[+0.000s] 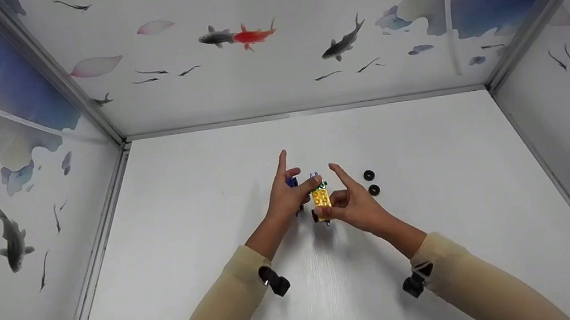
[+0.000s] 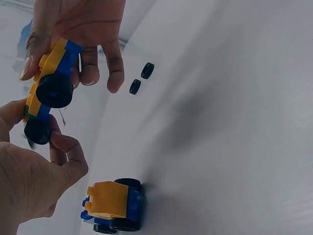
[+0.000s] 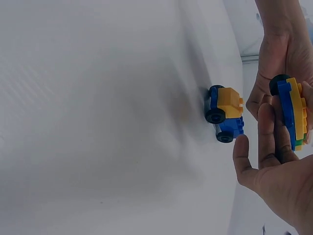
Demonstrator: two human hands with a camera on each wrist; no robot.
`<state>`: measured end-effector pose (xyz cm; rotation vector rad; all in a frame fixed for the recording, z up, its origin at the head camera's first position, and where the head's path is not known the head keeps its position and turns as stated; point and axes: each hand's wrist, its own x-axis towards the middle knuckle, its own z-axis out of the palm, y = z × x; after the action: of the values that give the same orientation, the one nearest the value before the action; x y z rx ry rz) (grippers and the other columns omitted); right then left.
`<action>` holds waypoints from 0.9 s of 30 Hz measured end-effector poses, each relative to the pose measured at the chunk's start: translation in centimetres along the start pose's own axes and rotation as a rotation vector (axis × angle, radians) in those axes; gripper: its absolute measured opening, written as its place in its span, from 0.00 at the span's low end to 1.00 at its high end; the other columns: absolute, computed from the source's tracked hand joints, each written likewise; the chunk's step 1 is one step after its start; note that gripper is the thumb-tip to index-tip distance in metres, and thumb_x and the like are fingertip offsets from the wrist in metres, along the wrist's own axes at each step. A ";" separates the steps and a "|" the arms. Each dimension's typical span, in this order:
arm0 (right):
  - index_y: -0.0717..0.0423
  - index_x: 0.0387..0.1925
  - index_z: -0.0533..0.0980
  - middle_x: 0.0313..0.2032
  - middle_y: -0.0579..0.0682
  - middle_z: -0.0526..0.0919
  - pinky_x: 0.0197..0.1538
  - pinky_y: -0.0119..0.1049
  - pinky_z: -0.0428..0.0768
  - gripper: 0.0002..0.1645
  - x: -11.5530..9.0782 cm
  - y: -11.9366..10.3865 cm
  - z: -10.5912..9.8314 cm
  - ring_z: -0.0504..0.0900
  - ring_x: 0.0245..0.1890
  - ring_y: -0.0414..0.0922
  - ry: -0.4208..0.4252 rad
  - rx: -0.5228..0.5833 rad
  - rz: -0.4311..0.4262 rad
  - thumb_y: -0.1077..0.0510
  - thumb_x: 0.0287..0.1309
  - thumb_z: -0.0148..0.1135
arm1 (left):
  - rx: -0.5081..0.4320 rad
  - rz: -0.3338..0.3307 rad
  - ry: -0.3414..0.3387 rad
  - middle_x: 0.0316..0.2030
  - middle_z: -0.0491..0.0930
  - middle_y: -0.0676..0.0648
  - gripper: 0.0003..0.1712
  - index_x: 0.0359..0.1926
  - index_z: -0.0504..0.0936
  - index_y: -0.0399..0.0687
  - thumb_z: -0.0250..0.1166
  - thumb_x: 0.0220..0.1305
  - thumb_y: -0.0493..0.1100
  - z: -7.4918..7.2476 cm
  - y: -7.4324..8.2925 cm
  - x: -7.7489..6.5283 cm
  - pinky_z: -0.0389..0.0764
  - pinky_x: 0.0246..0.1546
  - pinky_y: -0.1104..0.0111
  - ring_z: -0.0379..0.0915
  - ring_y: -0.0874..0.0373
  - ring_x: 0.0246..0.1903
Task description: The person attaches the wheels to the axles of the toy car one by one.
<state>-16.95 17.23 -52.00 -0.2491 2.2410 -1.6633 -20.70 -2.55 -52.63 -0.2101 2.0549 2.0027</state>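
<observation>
Both hands hold a toy brick car (image 1: 320,197) above the white table, yellow and green on top with a blue base. My left hand (image 1: 286,197) pinches its far, green end between thumb and fingers, index finger raised. At the near end, my right hand (image 1: 359,206) grips the yellow part, thumb on top and fingers around the side. Two black wheels show on the car's side in the left wrist view, the nearer being a wheel (image 2: 55,91). A second toy car (image 3: 227,107), yellow and blue, stands on the table, mostly hidden behind my left hand in the head view.
Two loose black wheels, one wheel (image 1: 369,175) and another wheel (image 1: 374,190), lie right of my right hand. The white table (image 1: 187,192) is bounded by printed panels (image 1: 280,74) at the back and on both sides.
</observation>
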 end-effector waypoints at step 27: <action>0.48 0.92 0.43 0.33 0.48 0.91 0.49 0.36 0.83 0.66 1.0 0.3 -0.4 0.88 0.39 0.41 0.134 -0.017 0.033 0.54 0.69 0.78 | 0.027 0.106 -0.333 0.70 0.73 0.41 0.24 0.74 0.78 0.69 0.65 0.83 0.52 -0.5 -0.6 -1.1 0.91 0.60 0.51 0.82 0.46 0.63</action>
<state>-18.02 17.33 -52.34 -0.1068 2.3432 -1.6907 -19.59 -3.20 -52.87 0.2275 1.9127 1.9134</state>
